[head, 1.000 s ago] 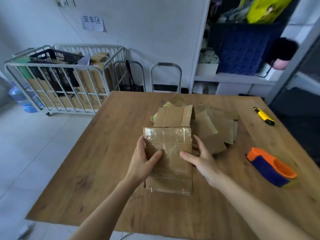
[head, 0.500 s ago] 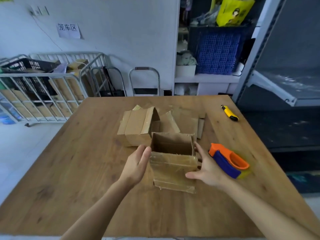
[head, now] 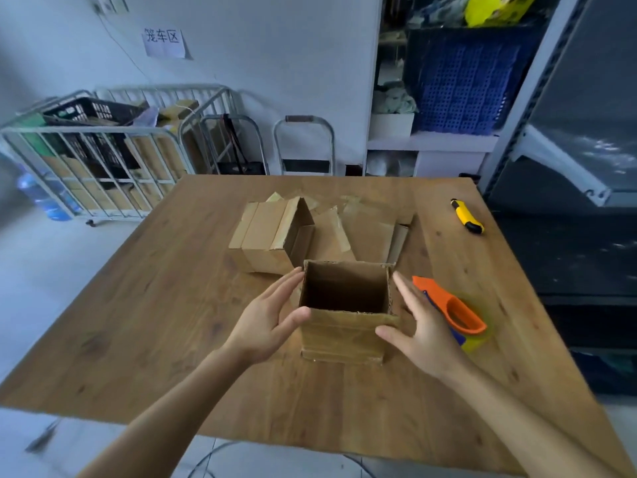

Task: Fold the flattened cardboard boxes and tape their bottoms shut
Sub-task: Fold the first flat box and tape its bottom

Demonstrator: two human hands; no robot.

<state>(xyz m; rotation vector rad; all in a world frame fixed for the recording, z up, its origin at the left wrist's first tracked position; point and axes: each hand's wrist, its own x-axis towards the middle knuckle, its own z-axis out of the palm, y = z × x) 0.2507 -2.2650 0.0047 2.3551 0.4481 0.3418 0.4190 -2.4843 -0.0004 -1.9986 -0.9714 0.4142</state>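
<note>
Box: I am watching the cardboard box (head: 346, 327) standing upright on the wooden table (head: 165, 305), near the table's near edge. Its open top is facing up at the camera and it is sitting between the two hands. Its underside is hidden from me.
Left hand: the left hand (head: 269, 319) is reaching in from the lower left, with the palm turned toward the box's left wall and the wrist running in line with the forearm.
Left fingers: the fingers (head: 286, 288) are lying straight and close together along that wall, their tips by the far upper corner. The thumb is touching the near left corner.
Right hand: the right hand (head: 418, 326) is coming in from the lower right, palm facing the right wall.
Right fingers: they are held straight and slightly spread just beside the wall, and I cannot tell whether they are touching it. The thumb is resting against the near face.
Tape dispenser: the orange and blue tape dispenser (head: 462, 313) is lying just beyond the right hand, partly hidden by it.
Flattened boxes: the flattened boxes (head: 269, 236) are lying in a pile behind the upright box.
Knife: the yellow knife (head: 467, 220) is lying well apart, near the far right edge.
Cart: the wire cart (head: 103, 157) is standing on the floor beyond the table's left side.
</note>
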